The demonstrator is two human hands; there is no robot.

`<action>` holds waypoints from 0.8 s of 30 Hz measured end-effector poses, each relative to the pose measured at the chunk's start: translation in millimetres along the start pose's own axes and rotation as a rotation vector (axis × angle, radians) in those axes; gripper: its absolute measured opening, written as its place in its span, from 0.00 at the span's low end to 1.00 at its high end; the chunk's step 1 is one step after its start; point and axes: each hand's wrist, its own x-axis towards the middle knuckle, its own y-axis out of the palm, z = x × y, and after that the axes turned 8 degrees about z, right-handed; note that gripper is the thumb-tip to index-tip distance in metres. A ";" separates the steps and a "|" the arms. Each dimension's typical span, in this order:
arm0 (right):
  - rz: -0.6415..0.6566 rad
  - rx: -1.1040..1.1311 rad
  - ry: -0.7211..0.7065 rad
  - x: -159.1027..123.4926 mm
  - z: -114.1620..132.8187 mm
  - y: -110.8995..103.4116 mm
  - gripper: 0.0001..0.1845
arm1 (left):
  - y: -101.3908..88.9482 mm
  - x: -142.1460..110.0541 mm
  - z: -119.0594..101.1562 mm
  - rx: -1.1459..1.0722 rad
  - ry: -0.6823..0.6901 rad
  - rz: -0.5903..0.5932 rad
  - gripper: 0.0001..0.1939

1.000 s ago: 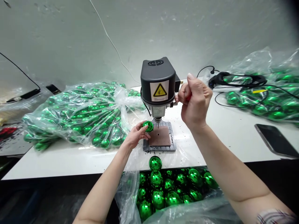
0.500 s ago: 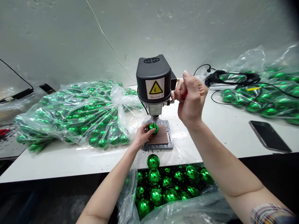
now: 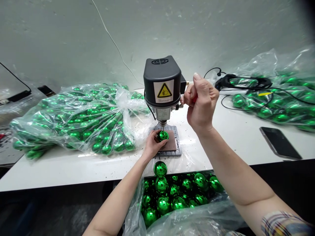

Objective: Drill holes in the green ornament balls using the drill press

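Observation:
A small bench drill press (image 3: pixel 161 85) with a black motor head and a yellow warning label stands on the white table (image 3: pixel 73 167). My left hand (image 3: pixel 153 144) grips a shiny green ball (image 3: pixel 162 135) on the drill's base plate (image 3: pixel 176 148), right under the bit. The bit's tip touches the top of the ball. My right hand (image 3: pixel 201 103) is closed round the red-handled feed lever at the drill's right side.
A clear bag of green balls (image 3: pixel 76 118) lies left of the drill, another bag (image 3: pixel 278 98) with black cables at the right. An open bag of balls (image 3: pixel 177 196) sits below the table edge, one ball (image 3: pixel 160 168) on the edge. A black phone (image 3: pixel 280 142) lies at the right.
My left hand brought the green ball from beside the bit to directly beneath it on the base plate. The drill head has come down onto the ball. My right hand stayed on the lever.

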 end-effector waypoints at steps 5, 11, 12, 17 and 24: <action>0.034 -0.070 -0.062 -9.7 -2.0 -2.7 0.29 | 3.5 2.4 10.2 -0.033 0.043 0.001 0.30; 0.066 -0.096 -0.149 -34.8 -5.8 -11.5 0.29 | 5.7 2.5 12.6 -0.077 0.078 0.011 0.29; 0.091 -0.091 -0.169 -38.2 -7.8 -14.1 0.29 | 5.5 2.2 11.6 -0.082 0.084 0.011 0.29; 0.249 -0.121 -0.357 -50.1 -24.8 -30.9 0.27 | 3.3 0.6 5.3 -0.075 0.075 0.010 0.28; 0.343 -0.161 -0.471 -57.9 -41.2 -46.9 0.24 | 1.2 -1.1 0.8 -0.070 0.047 0.024 0.28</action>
